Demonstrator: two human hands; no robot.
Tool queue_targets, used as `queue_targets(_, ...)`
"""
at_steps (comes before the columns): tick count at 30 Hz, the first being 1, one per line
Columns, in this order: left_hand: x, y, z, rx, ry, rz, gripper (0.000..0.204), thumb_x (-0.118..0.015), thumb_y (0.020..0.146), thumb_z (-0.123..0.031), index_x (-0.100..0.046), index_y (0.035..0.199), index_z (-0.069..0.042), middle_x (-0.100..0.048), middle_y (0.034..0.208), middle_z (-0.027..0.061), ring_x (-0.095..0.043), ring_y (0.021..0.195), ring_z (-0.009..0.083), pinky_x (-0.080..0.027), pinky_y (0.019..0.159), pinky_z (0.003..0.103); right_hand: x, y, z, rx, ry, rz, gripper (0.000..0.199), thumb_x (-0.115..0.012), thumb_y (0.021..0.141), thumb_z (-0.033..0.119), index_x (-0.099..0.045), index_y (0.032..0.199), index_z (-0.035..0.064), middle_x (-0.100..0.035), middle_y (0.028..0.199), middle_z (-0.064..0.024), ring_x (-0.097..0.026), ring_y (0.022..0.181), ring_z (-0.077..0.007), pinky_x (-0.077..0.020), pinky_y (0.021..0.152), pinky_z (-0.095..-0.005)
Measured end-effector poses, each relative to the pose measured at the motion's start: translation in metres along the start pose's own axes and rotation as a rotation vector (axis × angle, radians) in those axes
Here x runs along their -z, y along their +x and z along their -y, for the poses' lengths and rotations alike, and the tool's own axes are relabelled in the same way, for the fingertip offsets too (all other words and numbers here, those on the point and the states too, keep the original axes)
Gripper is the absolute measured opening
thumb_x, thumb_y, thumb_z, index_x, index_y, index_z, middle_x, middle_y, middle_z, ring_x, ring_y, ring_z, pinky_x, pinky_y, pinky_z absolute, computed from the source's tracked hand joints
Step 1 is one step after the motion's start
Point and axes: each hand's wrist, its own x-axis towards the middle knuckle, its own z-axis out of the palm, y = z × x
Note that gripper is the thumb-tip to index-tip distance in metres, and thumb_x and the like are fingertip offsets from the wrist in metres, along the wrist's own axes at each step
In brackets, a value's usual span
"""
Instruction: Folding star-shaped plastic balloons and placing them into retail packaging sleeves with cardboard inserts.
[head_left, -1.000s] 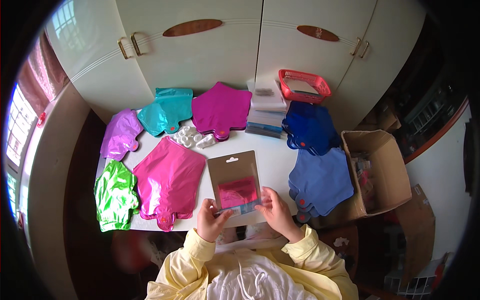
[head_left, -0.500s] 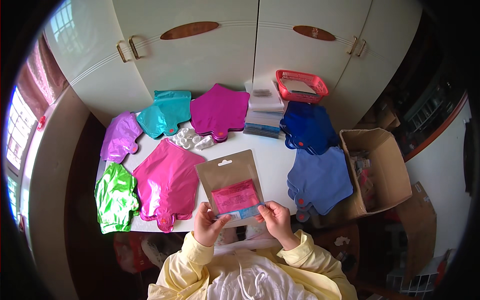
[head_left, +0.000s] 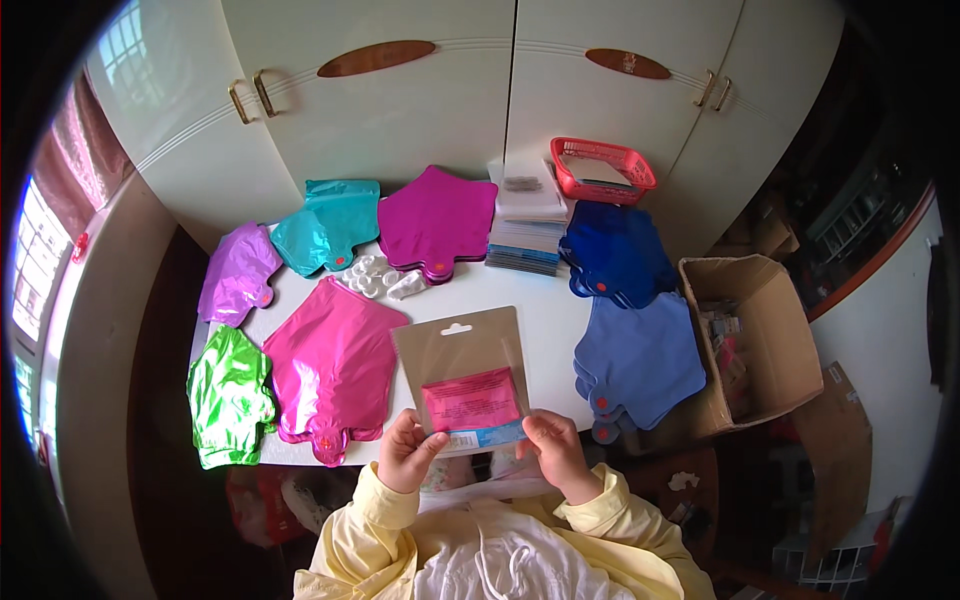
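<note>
Over the table's near edge I hold a flat packet (head_left: 470,350) with a brown upper part, a hang hole and a blue strip along its bottom. A folded pink foil piece (head_left: 472,400) with dark print shows on its front. My left hand (head_left: 408,452) pinches the lower left corner, thumb in front. At the lower right corner is my right hand (head_left: 558,452), its thumb on the edge and the other fingers partly hidden. Left of the packet lies a stack of pink foil balloons (head_left: 335,370), flat and uninflated.
Around the white table (head_left: 540,345) lie green (head_left: 230,395), purple (head_left: 240,275), teal (head_left: 330,225), magenta (head_left: 437,218), dark blue (head_left: 620,255) and light blue foil balloons (head_left: 645,360). White rolls (head_left: 368,275), stacked packets (head_left: 527,225) and a red basket (head_left: 640,175) sit behind. A cardboard box (head_left: 780,340) stands right.
The packet has tilted slightly and sits a little lower, its front now squarer to view. My right hand's grip has shifted down along its right corner.
</note>
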Motion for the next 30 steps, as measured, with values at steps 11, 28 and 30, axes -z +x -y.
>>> queue_targets(11, -0.011, 0.002, 0.011, 0.094, 0.095, 0.118, 0.015, -0.049, 0.097, -0.011, -0.060, 0.103, -0.002, -0.055, 0.066, -0.0043, -0.037, 0.055, 0.0020, -0.032, 0.052, 0.018, 0.019, -0.014, 0.024, 0.177, -0.328, -0.113, 0.017, -0.053, 0.095, 0.013, -0.061, 0.096, -0.0018, -0.061, 0.082, -0.0020, -0.058, 0.076, -0.0080, -0.0538, 0.063, -0.0252)
queue_targets(28, -0.002, 0.009, 0.007, 0.039, 0.183, 0.063, 0.018, -0.049, 0.095, -0.012, -0.058, 0.100, 0.002, -0.063, 0.065, 0.0077, -0.028, 0.043, -0.0006, -0.021, 0.041, 0.017, 0.361, -0.037, 0.164, 0.484, -0.101, -1.029, 0.032, -0.057, 0.094, 0.030, -0.056, 0.108, 0.0016, -0.060, 0.096, -0.0075, -0.061, 0.085, -0.0176, -0.0561, 0.078, -0.0328)
queue_targets(30, -0.003, 0.007, 0.001, 0.071, 0.176, 0.066, 0.018, -0.053, 0.092, -0.014, -0.057, 0.101, 0.001, -0.065, 0.075, 0.0076, -0.033, 0.049, 0.0006, -0.025, 0.046, 0.018, 0.412, -0.044, 0.152, 0.227, -0.058, -1.096, 0.047, -0.054, 0.095, 0.034, -0.044, 0.123, -0.0022, -0.059, 0.101, -0.0177, -0.062, 0.091, -0.0270, -0.0560, 0.084, -0.0364)
